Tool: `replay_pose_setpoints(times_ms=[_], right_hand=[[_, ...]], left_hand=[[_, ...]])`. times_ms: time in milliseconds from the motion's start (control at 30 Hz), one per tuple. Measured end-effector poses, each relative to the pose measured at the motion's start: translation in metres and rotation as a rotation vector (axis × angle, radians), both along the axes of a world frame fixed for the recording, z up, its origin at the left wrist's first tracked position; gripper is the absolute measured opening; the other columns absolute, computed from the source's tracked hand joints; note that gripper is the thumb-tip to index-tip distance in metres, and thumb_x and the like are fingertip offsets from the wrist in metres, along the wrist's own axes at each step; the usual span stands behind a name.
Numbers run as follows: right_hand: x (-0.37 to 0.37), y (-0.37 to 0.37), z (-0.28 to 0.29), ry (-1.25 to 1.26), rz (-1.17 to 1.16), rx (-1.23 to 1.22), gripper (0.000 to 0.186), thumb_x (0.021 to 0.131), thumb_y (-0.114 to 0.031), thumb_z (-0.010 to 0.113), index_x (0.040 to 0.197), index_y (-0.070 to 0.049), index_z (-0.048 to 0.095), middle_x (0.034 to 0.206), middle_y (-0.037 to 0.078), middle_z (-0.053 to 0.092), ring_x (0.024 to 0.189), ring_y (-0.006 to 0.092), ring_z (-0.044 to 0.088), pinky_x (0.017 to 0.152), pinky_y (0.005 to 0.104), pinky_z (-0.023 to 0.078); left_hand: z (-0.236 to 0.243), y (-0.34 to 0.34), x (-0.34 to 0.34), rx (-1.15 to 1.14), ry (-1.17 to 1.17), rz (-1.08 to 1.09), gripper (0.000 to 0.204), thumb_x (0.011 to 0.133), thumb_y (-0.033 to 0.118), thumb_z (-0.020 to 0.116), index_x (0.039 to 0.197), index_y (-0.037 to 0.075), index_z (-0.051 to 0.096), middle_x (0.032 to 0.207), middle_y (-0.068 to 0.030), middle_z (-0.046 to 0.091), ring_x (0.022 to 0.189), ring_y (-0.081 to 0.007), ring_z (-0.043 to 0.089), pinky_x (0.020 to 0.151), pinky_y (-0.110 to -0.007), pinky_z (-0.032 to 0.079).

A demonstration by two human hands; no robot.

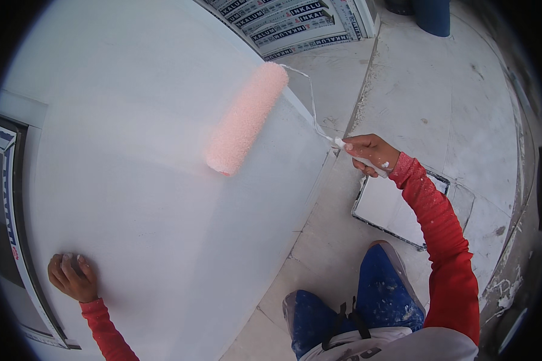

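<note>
My right hand point(372, 154) is wrapped round the white handle of a paint roller point(247, 120). Its fluffy, pale pink sleeve lies tilted against the white wall point(132, 198), and a bent wire frame joins sleeve to handle. White paint spots the hand and the red cuff. To the lower left, my left hand point(73, 277) rests on the same wall with fingers bent and a little apart, holding nothing. Below my right forearm, a dark-rimmed paint tray point(386, 207) of white paint sits on the floor. Fresh-looking paint and a greyer patch meet beneath the roller.
A window frame point(18, 210) with printed protective tape stands at the far left. At the top, more taped panelling point(295, 27) adjoins the wall. A blue cylindrical container point(432, 17) stands on the dusty, paint-marked floor point(464, 108). My blue-trousered legs point(388, 289) are near the tray.
</note>
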State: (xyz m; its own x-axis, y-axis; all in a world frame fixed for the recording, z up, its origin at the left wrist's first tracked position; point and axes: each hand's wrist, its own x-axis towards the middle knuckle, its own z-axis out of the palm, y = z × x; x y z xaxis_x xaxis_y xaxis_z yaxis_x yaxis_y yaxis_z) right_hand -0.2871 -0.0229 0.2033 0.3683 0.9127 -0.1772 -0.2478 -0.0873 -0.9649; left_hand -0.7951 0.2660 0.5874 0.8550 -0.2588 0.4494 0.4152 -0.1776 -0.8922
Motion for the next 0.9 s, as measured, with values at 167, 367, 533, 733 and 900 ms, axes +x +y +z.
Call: replay_pose_setpoints(times_ms=[167, 367, 533, 733, 900], right_hand=[[0.02, -0.034, -0.075, -0.021, 0.017, -0.274, 0.046, 0.097, -0.042, 0.058, 0.128, -0.009, 0.063, 0.062, 0.002, 0.05, 0.044, 0.0092, 0.044, 0.037, 0.0272, 0.036], [0.026, -0.027, -0.16, -0.078, 0.09, -0.572, 0.036, 0.094, -0.042, 0.059, 0.113, -0.012, 0.067, 0.066, 0.004, 0.053, 0.046, 0.012, 0.047, 0.038, 0.0303, 0.038], [0.034, -0.017, -0.194, -0.08, 0.109, -0.624, 0.037, 0.093, -0.042, 0.061, 0.114, -0.012, 0.067, 0.067, 0.005, 0.055, 0.049, 0.013, 0.05, 0.039, 0.0314, 0.039], [0.033, -0.031, -0.14, -0.089, 0.119, -0.539, 0.038, 0.095, -0.042, 0.06, 0.116, -0.011, 0.067, 0.066, 0.004, 0.054, 0.048, 0.0117, 0.05, 0.038, 0.0299, 0.04], [0.034, -0.04, -0.071, 0.01, 0.055, -0.263, 0.047, 0.097, -0.043, 0.059, 0.128, -0.008, 0.063, 0.062, 0.002, 0.052, 0.044, 0.0094, 0.047, 0.037, 0.0264, 0.038]], left_hand=[[0.0, 0.001, 0.004, 0.005, -0.012, 0.015, 0.019, 0.093, 0.022, 0.063, 0.103, 0.006, 0.06, 0.112, -0.0134, 0.061, 0.107, -0.0329, 0.055, 0.088, -0.045, 0.046], [0.005, 0.005, -0.001, 0.028, 0.002, 0.036, 0.021, 0.093, 0.023, 0.063, 0.104, 0.005, 0.06, 0.112, -0.0147, 0.061, 0.107, -0.0335, 0.055, 0.089, -0.045, 0.045], [0.001, 0.01, -0.001, 0.001, -0.013, 0.039, 0.023, 0.093, 0.023, 0.064, 0.105, 0.004, 0.06, 0.112, -0.0151, 0.061, 0.108, -0.0337, 0.055, 0.089, -0.045, 0.045], [0.002, 0.009, -0.003, -0.008, -0.02, 0.041, 0.023, 0.093, 0.022, 0.066, 0.106, 0.005, 0.061, 0.114, -0.0143, 0.061, 0.107, -0.0329, 0.055, 0.089, -0.044, 0.045], [0.003, 0.01, -0.003, 0.017, -0.018, 0.053, 0.024, 0.093, 0.023, 0.066, 0.107, 0.004, 0.061, 0.113, -0.0143, 0.062, 0.107, -0.0325, 0.056, 0.089, -0.044, 0.046]])
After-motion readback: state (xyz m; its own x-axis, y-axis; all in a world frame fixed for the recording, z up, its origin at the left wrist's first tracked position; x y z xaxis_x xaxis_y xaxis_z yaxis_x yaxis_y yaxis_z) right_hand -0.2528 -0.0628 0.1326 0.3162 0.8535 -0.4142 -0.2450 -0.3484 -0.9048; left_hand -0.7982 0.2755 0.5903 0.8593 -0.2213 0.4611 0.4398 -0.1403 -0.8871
